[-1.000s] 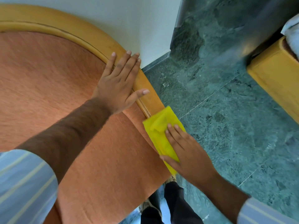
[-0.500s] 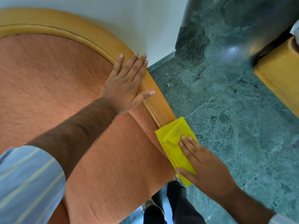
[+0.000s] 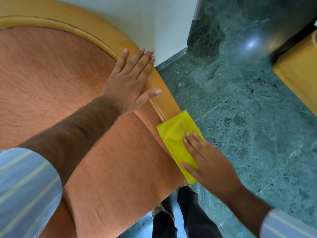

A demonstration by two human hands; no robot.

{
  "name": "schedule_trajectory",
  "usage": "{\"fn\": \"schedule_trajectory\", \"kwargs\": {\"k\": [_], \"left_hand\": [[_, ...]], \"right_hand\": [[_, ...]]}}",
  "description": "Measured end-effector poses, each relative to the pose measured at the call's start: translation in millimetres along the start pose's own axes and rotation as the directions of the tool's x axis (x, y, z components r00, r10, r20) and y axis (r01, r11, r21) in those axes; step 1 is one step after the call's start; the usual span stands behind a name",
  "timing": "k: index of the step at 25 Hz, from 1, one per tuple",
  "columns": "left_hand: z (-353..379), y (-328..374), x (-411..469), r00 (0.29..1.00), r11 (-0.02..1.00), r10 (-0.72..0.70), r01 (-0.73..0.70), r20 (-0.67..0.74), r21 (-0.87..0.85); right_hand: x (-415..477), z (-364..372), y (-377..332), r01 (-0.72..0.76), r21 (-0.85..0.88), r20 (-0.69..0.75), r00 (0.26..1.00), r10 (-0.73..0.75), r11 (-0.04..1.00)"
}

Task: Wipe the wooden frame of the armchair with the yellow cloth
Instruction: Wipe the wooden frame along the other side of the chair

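Note:
The armchair's curved wooden frame [image 3: 96, 32] arcs from the upper left down to the centre, bordering orange upholstery [image 3: 51, 79]. My left hand [image 3: 130, 81] lies flat and open across the frame and the fabric, fingers spread toward the wall. The folded yellow cloth [image 3: 175, 134] covers the frame's lower right stretch. My right hand [image 3: 207, 162] presses down on the cloth with flat fingers and the thumb at its near edge. The frame under the cloth is hidden.
A white wall [image 3: 154, 19] stands close behind the chair. Green marble floor [image 3: 240, 117] fills the right side. Another piece of yellow wooden furniture [image 3: 298, 78] sits at the right edge. My dark trouser legs [image 3: 185, 217] show at the bottom, beside the chair.
My right hand slid the cloth down along the frame between the first two frames and has since stayed at about the same spot. My left hand has kept its place on the frame.

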State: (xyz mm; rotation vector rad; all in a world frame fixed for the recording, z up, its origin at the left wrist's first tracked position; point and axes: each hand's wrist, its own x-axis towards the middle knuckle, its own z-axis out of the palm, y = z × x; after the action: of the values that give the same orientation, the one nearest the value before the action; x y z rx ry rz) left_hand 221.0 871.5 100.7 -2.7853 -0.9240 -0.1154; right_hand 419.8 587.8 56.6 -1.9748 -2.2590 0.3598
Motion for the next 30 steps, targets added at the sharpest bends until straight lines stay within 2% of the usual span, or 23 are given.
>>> {"fn": "schedule_trajectory", "kwargs": {"k": [3, 5, 12, 16, 18, 19, 21, 23, 24, 25, 27, 28, 30], "left_hand": [[-3, 2, 0, 1.0, 1.0, -0.016, 0.016, 0.004, -0.006], [-2, 5, 1, 0.999, 0.999, -0.031, 0.031, 0.012, -0.008], [-3, 5, 1, 0.999, 0.999, -0.038, 0.039, 0.033, -0.031], [-12, 8, 1, 0.992, 0.995, -0.075, 0.081, 0.098, -0.053], [-20, 9, 4, 0.984, 0.986, -0.115, 0.13, 0.14, -0.107], [-25, 10, 5, 0.978, 0.968, -0.143, 0.17, 0.149, -0.186], [-32, 19, -2, 0.966, 0.879, -0.235, 0.26, 0.11, -0.401], [-36, 34, -19, 0.919, 0.771, -0.393, 0.349, 0.034, -0.532], [-37, 42, -28, 0.876, 0.705, -0.48, 0.416, 0.047, -0.575], [-37, 51, -35, 0.82, 0.618, -0.563, 0.504, 0.108, -0.603], [-38, 69, -42, 0.681, 0.423, -0.666, 0.681, 0.305, -0.597], [-37, 77, -42, 0.612, 0.324, -0.678, 0.746, 0.407, -0.582], [-32, 91, -39, 0.523, 0.15, -0.661, 0.794, 0.538, -0.589]], "right_hand": [[-64, -5, 12, 0.011, -0.029, 0.058, 0.998, -0.009, 1.0], [-67, -8, 13, 0.002, -0.039, 0.066, 0.998, 0.001, 0.999], [70, -6, -12, -0.052, 0.048, 0.007, 0.999, 0.052, 0.998], [73, -5, -12, -0.037, 0.092, -0.01, 0.999, 0.038, 0.995], [73, -10, -12, -0.028, 0.195, -0.008, 1.0, 0.03, 0.98], [74, -14, -12, -0.02, 0.293, -0.028, 0.999, 0.029, 0.956], [74, -21, -3, -0.057, 0.475, -0.099, 0.988, 0.118, 0.878], [70, -28, 14, -0.219, 0.614, -0.116, 0.925, 0.362, 0.758], [68, -31, 24, -0.348, 0.669, -0.025, 0.872, 0.488, 0.657], [66, -33, 33, -0.491, 0.677, 0.137, 0.816, 0.562, 0.548], [61, -33, 45, -0.689, 0.585, 0.455, 0.715, 0.531, 0.427], [58, -31, 49, -0.723, 0.566, 0.533, 0.687, 0.494, 0.396], [55, -31, 51, -0.732, 0.581, 0.553, 0.675, 0.488, 0.355]]}}
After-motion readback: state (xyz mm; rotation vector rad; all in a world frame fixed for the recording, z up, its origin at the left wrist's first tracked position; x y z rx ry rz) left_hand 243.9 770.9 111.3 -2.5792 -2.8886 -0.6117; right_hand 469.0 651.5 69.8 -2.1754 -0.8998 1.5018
